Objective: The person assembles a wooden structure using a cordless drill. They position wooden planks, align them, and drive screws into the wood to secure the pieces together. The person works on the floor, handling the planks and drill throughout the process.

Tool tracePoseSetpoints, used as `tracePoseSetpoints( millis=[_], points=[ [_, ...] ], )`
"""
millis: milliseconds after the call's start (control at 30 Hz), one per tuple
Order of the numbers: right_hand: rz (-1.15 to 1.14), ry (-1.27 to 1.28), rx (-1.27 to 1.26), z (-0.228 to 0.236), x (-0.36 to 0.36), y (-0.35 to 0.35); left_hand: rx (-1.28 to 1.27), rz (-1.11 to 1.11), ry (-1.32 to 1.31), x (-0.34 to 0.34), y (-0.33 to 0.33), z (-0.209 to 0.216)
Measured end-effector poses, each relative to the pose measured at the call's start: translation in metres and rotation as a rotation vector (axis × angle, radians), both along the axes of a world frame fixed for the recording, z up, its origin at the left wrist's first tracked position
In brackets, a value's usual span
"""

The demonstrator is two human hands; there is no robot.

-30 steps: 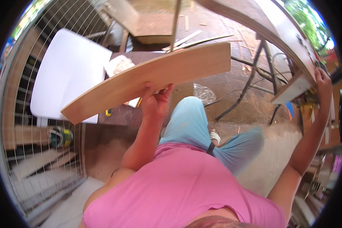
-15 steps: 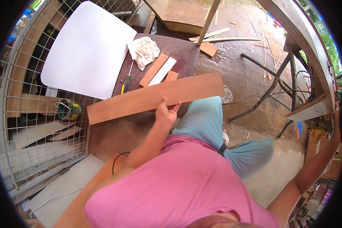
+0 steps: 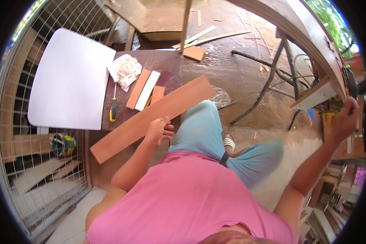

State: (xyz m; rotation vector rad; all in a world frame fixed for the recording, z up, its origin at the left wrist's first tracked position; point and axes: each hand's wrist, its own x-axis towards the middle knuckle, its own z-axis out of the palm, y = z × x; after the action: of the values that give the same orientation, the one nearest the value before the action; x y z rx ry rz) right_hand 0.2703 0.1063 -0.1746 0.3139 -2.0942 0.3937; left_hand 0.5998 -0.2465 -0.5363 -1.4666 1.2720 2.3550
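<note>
A long reddish-brown wooden board (image 3: 126, 136) lies slantwise in front of me, over my thigh and the dark brown tabletop's near edge. My left hand (image 3: 158, 131) grips its near edge at about the middle, fingers curled. At the far right, my right arm reaches out beside a wooden workbench (image 3: 327, 61). My right hand (image 3: 346, 112) is closed there, just below a dark machine part (image 3: 351, 82); whatever it may hold is hidden and slightly blurred.
On the brown tabletop (image 3: 166, 65) lie a white panel (image 3: 71, 81), a crumpled cloth (image 3: 126, 70), a yellow-black screwdriver (image 3: 113, 110) and short wood strips (image 3: 138, 88). Wire mesh (image 3: 40, 162) stands at left. Dark metal legs (image 3: 268, 83) and thin offcuts (image 3: 215, 38) are toward the right and back.
The board has tilted, its left end swinging nearer to me, with my left hand still on it. My right hand has drawn in slightly. The whole view has shifted.
</note>
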Motion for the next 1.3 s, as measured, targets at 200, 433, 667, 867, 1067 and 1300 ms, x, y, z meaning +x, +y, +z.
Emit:
tracePoseSetpoints(
  millis=[200, 433, 667, 867, 1067, 1300],
  points=[
    [0.651, -0.952, -0.234, -0.152, 0.121, -0.079, -0.868, -0.259, 0.376, -0.044, 0.028, 0.002],
    [0.927, -0.805, -0.096, -0.180, 0.148, -0.113, -0.160, -0.153, 1.008, -0.118, 0.098, 0.122],
    [0.919, -0.582, 0.479, -0.150, 0.127, -0.082, -0.430, -0.811, 0.763, -0.128, 0.077, 0.149],
    [0.266, -0.082, 0.361, -0.013, -0.008, 0.008, -0.893, -0.697, 0.815, -0.117, 0.059, 0.071],
    [0.030, -0.475, 0.529, 0.034, -0.132, 0.053, -1.542, -0.107, 0.679, -0.126, -0.014, -0.015],
    [0.037, -0.516, 0.496, 0.039, -0.155, 0.059, -1.493, -0.481, -0.067, -0.155, -0.020, -0.032]
  ],
)
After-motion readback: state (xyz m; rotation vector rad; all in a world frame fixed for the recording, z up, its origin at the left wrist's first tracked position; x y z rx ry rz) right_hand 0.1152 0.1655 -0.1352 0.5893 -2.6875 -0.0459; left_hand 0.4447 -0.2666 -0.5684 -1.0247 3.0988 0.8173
